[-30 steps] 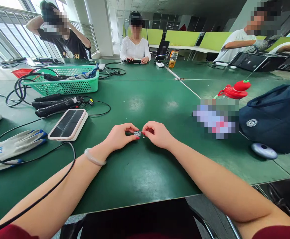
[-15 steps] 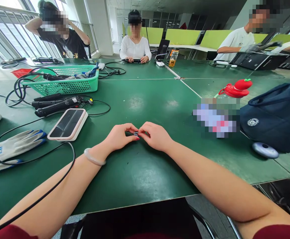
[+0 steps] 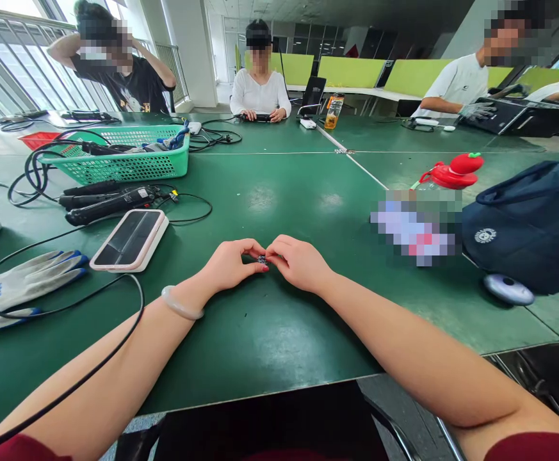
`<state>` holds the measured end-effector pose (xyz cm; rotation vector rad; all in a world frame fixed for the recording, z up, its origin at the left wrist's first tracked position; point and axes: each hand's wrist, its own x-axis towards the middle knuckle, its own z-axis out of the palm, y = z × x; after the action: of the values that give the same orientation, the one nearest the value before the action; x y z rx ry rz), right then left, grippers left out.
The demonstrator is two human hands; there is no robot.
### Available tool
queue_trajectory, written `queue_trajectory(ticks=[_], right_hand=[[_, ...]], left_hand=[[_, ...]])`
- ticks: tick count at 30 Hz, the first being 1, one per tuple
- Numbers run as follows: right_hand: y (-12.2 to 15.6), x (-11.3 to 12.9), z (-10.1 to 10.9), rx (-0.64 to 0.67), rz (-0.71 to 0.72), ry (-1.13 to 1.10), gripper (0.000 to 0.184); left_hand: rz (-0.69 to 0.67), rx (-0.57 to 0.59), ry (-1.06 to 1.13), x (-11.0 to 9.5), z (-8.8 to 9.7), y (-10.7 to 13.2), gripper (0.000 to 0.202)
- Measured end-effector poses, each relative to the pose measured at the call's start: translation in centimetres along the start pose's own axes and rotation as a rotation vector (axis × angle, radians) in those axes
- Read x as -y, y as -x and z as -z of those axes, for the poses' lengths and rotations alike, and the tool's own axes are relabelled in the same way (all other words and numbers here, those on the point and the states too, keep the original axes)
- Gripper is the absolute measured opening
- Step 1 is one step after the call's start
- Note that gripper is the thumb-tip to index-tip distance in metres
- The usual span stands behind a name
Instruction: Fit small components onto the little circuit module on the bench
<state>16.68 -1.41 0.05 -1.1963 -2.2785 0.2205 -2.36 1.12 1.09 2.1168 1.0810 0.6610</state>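
Observation:
Just above the middle of the green table (image 3: 279,346), my two hands meet at the fingertips around a small dark, silvery object (image 3: 262,259), too small to name. My left hand (image 3: 228,262) pinches it between thumb and fingers, the thumb below. The fingertips of my right hand (image 3: 301,264) are closed against its right side, and they partly hide it. A pale bangle (image 3: 180,305) circles my left wrist.
Left of my hands lie a phone (image 3: 130,240), a work glove (image 3: 34,278) and black cabled tools (image 3: 111,202); a green basket (image 3: 120,166) stands behind. A navy bag (image 3: 529,224) and a red-lidded bottle (image 3: 452,173) are at right. A black cable (image 3: 116,355) crosses my left forearm. Several people sit around the table.
My hands stay almost in place around the small object. At the far right, a person's gloved hand has come down onto the black case.

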Motion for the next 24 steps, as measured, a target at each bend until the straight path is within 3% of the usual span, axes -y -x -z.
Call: queue_trajectory(ticks=[24], right_hand=[[0.11, 0.27, 0.24, -0.004, -0.006, 0.031, 0.013]], left_hand=[[0.016, -0.005, -0.015, -0.14, 0.01, 0.02, 0.024]])
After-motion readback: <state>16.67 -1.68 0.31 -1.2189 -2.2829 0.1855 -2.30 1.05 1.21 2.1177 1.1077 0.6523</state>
